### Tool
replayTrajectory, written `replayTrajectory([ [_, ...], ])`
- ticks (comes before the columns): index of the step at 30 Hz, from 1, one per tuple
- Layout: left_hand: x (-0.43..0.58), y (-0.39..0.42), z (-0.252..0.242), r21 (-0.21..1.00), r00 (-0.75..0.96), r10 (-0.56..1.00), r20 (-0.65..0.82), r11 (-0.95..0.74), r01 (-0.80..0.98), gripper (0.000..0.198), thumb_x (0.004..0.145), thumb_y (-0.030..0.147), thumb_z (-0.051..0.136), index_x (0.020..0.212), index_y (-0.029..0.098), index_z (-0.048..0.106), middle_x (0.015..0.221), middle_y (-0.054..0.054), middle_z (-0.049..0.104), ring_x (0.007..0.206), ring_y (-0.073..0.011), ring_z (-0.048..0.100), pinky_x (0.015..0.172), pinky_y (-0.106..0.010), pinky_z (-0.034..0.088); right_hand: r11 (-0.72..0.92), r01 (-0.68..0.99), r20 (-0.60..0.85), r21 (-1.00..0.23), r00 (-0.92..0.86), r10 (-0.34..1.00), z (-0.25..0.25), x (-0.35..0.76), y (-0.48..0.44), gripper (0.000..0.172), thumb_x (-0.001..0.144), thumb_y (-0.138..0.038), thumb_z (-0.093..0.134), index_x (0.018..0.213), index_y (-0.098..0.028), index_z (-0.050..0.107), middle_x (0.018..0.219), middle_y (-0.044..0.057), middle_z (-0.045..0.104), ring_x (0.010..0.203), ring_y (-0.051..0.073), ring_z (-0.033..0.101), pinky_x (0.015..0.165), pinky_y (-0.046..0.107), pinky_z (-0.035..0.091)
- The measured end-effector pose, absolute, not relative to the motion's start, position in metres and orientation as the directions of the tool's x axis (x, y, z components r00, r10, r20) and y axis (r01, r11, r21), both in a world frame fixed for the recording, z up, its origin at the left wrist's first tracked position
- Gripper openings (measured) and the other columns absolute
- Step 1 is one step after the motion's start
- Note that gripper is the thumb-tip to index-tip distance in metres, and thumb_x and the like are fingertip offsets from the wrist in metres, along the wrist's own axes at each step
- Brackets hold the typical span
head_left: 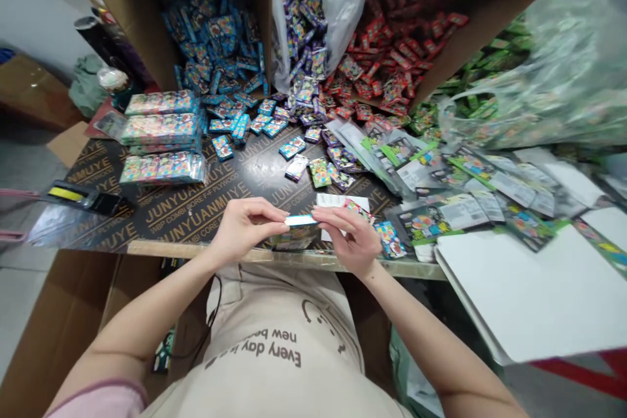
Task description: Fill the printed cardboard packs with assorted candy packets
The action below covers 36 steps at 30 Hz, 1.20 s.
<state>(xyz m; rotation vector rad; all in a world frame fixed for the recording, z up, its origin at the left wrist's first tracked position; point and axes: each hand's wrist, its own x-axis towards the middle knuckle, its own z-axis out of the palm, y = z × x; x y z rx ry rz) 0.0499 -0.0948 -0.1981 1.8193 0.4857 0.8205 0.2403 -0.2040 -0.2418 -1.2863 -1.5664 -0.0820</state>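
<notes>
Near the front edge of the table, my left hand and my right hand pinch a small flat box by its two ends. Its narrow white side with blue edges faces me. Just below it, a darker printed packet shows in part; whether it touches the box I cannot tell. Beside my right hand lie a white card, partly covered by a red printed packet, and a blue printed small box. Several loose small boxes, among them a green one, lie beyond my hands.
Cartons at the back hold blue boxes, purple boxes and red boxes. Wrapped bundles stand left, near a tape dispenser. Flat printed pouches and a white board lie right.
</notes>
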Motion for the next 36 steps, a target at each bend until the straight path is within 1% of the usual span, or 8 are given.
replayTrajectory([
  [4, 0.052, -0.090, -0.198, 0.911, 0.672, 0.666, 0.325, -0.410, -0.035, 0.006, 0.078, 0.018, 0.071, 0.074, 0.013, 0.070, 0.077, -0.008, 0.072, 0.070, -0.0171, 0.069, 0.064, -0.026, 0.057, 0.289, 0.802, 0.714, -0.522, 0.227, 0.662, -0.245, 0.241, -0.201, 0.017, 0.087, -0.021, 0.063, 0.100, -0.027, 0.070, 0.087, 0.000, 0.076, 0.082, 0.019, 0.073, 0.086, 0.037, 0.057],
  [8, 0.052, -0.101, -0.208, 0.591, 0.624, 0.472, 0.622, -0.806, 0.020, 0.016, 0.088, 0.016, 0.056, 0.074, 0.014, 0.064, 0.085, -0.009, 0.070, 0.082, -0.0152, 0.068, 0.074, -0.026, 0.057, 0.256, 0.810, 0.707, -0.528, 0.253, 0.660, -0.249, 0.243, -0.198, 0.012, 0.086, -0.024, 0.063, 0.095, -0.026, 0.071, 0.079, -0.001, 0.076, 0.076, 0.019, 0.073, 0.085, 0.037, 0.058],
  [12, 0.049, -0.107, -0.212, 0.358, 0.712, 0.351, 0.608, -0.922, 0.148, 0.021, 0.092, 0.016, 0.048, 0.076, 0.014, 0.062, 0.084, -0.007, 0.066, 0.084, -0.0144, 0.065, 0.075, -0.024, 0.054, 0.303, 0.798, 0.705, -0.521, 0.202, 0.680, -0.248, 0.241, -0.200, 0.016, 0.085, -0.023, 0.064, 0.099, -0.028, 0.070, 0.082, -0.001, 0.076, 0.079, 0.019, 0.072, 0.087, 0.036, 0.056],
  [16, 0.049, -0.106, -0.213, 0.226, 0.736, 0.332, 0.590, -0.943, 0.244, 0.025, 0.092, 0.013, 0.042, 0.098, 0.019, 0.066, 0.078, -0.003, 0.059, 0.070, -0.0126, 0.057, 0.060, -0.021, 0.047, 0.256, 0.672, 0.616, -0.695, 0.372, 0.695, -0.226, 0.241, -0.197, 0.028, 0.081, -0.026, 0.069, 0.109, -0.026, 0.064, 0.090, 0.003, 0.074, 0.085, 0.022, 0.070, 0.081, 0.040, 0.055],
  [21, 0.053, -0.110, -0.222, 0.298, 0.637, 0.354, 0.684, -0.934, 0.199, 0.024, 0.091, 0.013, 0.045, 0.100, 0.019, 0.066, 0.080, -0.005, 0.058, 0.073, -0.0141, 0.056, 0.062, -0.023, 0.047, 0.197, 0.613, 0.515, -0.765, 0.398, 0.759, -0.178, 0.254, -0.176, 0.017, 0.078, -0.037, 0.070, 0.076, -0.021, 0.065, 0.087, 0.004, 0.065, 0.090, 0.020, 0.063, 0.081, 0.035, 0.050],
  [24, 0.058, -0.109, -0.225, 0.439, 0.588, 0.424, 0.688, -0.889, 0.128, 0.016, 0.089, 0.013, 0.051, 0.093, 0.018, 0.066, 0.080, -0.004, 0.058, 0.072, -0.0135, 0.058, 0.063, -0.023, 0.048, 0.126, 0.474, 0.228, -0.872, 0.164, 0.960, -0.161, 0.259, -0.161, 0.030, 0.076, -0.046, 0.070, 0.067, -0.018, 0.062, 0.090, 0.006, 0.066, 0.093, 0.020, 0.061, 0.081, 0.033, 0.048],
  [28, 0.061, -0.108, -0.222, 0.520, 0.523, 0.478, 0.705, -0.851, 0.077, 0.010, 0.086, 0.011, 0.056, 0.078, 0.017, 0.059, 0.079, -0.004, 0.062, 0.072, -0.0130, 0.062, 0.066, -0.023, 0.050, -0.059, 0.268, -0.092, -0.962, -0.115, 0.989, -0.162, 0.254, -0.152, 0.038, 0.069, -0.050, 0.074, 0.064, -0.015, 0.060, 0.090, 0.007, 0.066, 0.088, 0.019, 0.061, 0.073, 0.030, 0.046],
  [36, 0.062, -0.111, -0.217, 0.498, 0.507, 0.477, 0.718, -0.861, 0.106, 0.008, 0.081, 0.018, 0.061, 0.075, 0.017, 0.057, 0.077, -0.004, 0.062, 0.070, -0.0144, 0.062, 0.063, -0.025, 0.050, -0.138, 0.207, -0.171, -0.969, -0.150, 0.974, -0.175, 0.247, -0.151, 0.034, 0.068, -0.047, 0.075, 0.067, -0.016, 0.061, 0.071, 0.002, 0.064, 0.062, 0.010, 0.051, 0.058, 0.024, 0.041],
])
